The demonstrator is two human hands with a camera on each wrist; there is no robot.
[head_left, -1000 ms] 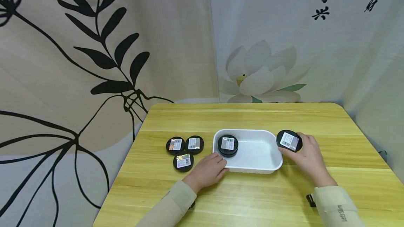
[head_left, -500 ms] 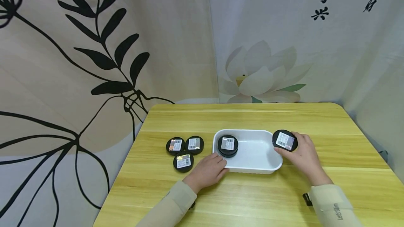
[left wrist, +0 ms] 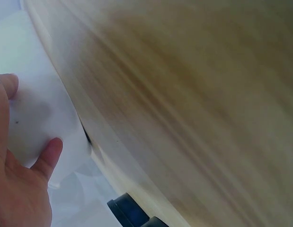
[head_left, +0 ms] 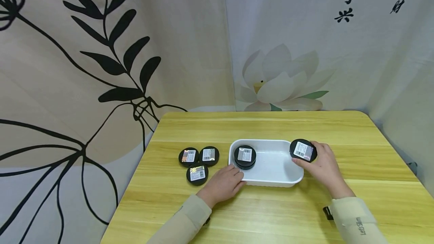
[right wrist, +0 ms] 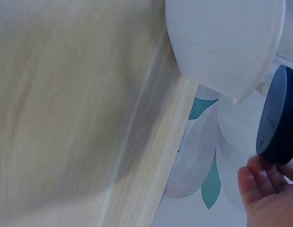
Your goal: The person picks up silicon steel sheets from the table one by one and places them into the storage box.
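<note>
In the head view my right hand (head_left: 323,166) grips a flat, round black container (head_left: 303,150) by its near right edge, a barcode label facing up. It is held tilted over the right end of the white tray (head_left: 274,180). In the right wrist view the black container (right wrist: 283,116) shows its thick side, with fingertips at its lower edge. My left hand (head_left: 222,185) holds the tray's near left corner, thumb and fingers at its wall in the left wrist view. Inside the tray's left end, one labelled black container (head_left: 245,154) sits stacked on another.
Left of the tray, three more black containers stand close together: one at the back left (head_left: 188,156), a second at the back right (head_left: 209,155), a third in front (head_left: 197,173). The wooden table (head_left: 271,214) ends at a printed curtain (head_left: 190,48) behind.
My right hand has moved left with the black container, from beside the tray to over its right end. The left hand and the tray have stayed in place.
</note>
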